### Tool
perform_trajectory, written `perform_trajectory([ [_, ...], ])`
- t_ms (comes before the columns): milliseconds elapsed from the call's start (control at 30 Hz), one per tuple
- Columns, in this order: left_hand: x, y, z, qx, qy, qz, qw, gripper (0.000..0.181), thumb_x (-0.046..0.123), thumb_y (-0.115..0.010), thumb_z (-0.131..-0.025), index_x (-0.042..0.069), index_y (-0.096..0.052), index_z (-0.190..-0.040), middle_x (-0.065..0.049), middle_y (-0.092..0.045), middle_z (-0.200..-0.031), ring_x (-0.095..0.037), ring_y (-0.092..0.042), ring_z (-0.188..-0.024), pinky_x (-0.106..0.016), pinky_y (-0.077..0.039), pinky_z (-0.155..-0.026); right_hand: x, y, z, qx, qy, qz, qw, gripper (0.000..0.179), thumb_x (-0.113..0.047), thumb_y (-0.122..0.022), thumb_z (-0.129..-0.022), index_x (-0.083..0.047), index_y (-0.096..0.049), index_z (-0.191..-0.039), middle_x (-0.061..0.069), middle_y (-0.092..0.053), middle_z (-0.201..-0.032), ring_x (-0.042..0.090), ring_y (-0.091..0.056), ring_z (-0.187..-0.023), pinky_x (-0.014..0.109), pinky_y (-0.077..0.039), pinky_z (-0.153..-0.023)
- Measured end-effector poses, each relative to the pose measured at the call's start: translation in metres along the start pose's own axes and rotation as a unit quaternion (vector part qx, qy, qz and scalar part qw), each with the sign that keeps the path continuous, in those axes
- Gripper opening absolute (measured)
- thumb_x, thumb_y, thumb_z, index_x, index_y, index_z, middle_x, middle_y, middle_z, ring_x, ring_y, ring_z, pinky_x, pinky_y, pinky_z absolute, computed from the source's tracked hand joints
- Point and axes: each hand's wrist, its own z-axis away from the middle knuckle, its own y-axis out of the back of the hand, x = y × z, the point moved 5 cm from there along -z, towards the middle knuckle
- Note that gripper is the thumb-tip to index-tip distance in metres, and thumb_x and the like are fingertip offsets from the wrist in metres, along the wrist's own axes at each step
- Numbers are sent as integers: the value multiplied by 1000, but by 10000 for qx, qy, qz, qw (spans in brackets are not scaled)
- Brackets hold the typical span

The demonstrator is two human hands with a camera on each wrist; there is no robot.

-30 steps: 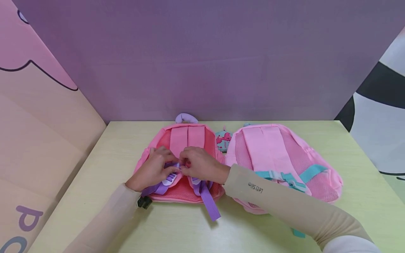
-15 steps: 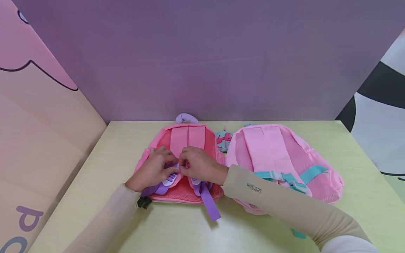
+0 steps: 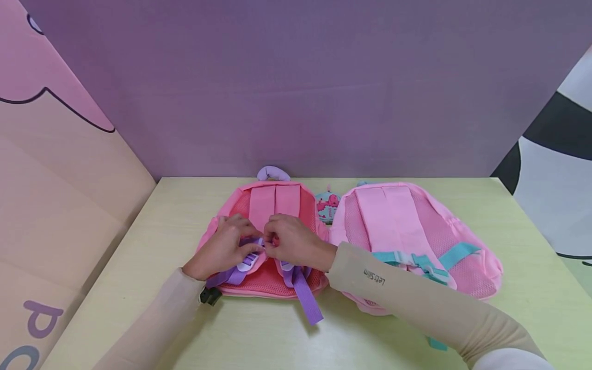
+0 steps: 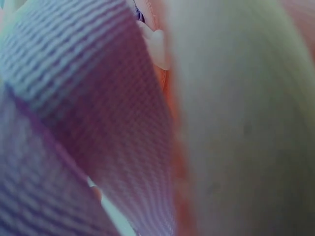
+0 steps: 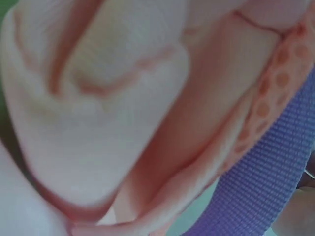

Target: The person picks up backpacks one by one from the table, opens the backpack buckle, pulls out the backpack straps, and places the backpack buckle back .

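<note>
A coral-pink child's backpack (image 3: 307, 205) lies with its shoulder straps facing up. Over its middle, my left hand (image 3: 224, 246) and right hand (image 3: 296, 240) meet, pinching a narrow purple chest strap with a pale buckle piece (image 3: 261, 243); the fingers hide most of it. Below sit a white strap adjuster (image 3: 250, 261) and a hanging purple strap end (image 3: 309, 303). Purple webbing (image 4: 118, 113) fills much of the left wrist view. In the right wrist view, curled fingers (image 5: 113, 132) lie close to the coral strap edge and purple webbing (image 5: 266, 162).
A light pink backpack (image 3: 393, 216) with teal straps (image 3: 458, 253) lies to the right, partly under the right forearm. Between the bags is a small round teal-and-pink pouch (image 3: 327, 207). A purple panel (image 3: 305, 92) stands behind the pale table (image 3: 176, 205).
Both hands stay at the same spot on the strap. The right hand shifts slightly left, then slightly back right; the backpacks have not visibly moved.
</note>
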Motion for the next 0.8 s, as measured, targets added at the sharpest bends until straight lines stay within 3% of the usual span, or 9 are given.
perform_trajectory([
  [433, 1, 1, 1, -21, -38, -146, 9999, 25, 18, -82, -74, 10, -74, -96, 1, -65, -90, -16, -51, -95, -42, -27, -83, 0, -4, -1, -247, -77, -113, 9996, 7, -17, -73, -82, -16, -68, -87, -6, -54, -83, 15, -54, -80, 22, -44, -69],
  [800, 2, 2, 0, 26, -35, -50, 10000, 26, 20, -83, -72, 10, -75, -94, 2, -65, -89, -15, -51, -94, -43, -27, -82, -2, -2, -1, -76, -34, 16, 10000, 4, -12, -72, -81, -14, -68, -83, -6, -53, -79, 9, -49, -74, 20, -43, -66],
])
